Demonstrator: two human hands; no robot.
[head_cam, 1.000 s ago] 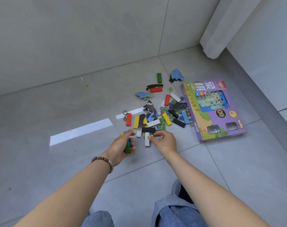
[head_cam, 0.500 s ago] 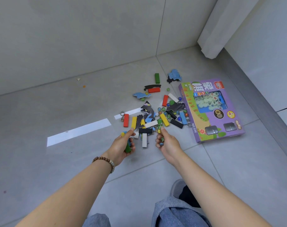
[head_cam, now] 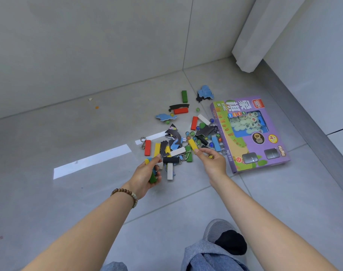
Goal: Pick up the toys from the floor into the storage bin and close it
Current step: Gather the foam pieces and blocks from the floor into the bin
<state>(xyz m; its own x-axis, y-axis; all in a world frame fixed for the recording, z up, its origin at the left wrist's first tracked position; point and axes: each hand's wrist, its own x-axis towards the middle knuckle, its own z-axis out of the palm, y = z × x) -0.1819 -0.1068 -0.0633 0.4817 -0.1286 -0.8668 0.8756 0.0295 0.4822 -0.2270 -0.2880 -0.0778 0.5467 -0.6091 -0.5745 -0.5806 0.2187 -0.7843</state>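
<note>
Floor [head_cam: 68, 192]: grey tiles; no storage bin in view.
Game box [head_cam: 264, 153]: purple, flat, towards the floor's right edge.
Toy pile [head_cam: 176, 133]: left of the box.
Left hand [head_cam: 145, 173]: curled round a green block [head_cam: 152, 178].
Right hand [head_cam: 213, 163]: pinching a small yellow piece [head_cam: 210, 157]; it is the nearer hand to the yellow block.
Yellow block [head_cam: 192, 145]: at the right fingertips, long axis pointing away.

left hand [head_cam: 146, 176] grips green, blue and yellow blocks [head_cam: 152, 178]; right hand [head_cam: 212, 163] pinches a yellow block [head_cam: 192, 145]. scattered toys [head_cam: 147, 147] beyond both hands; purple game box [head_cam: 247, 145] right of the right hand.
</note>
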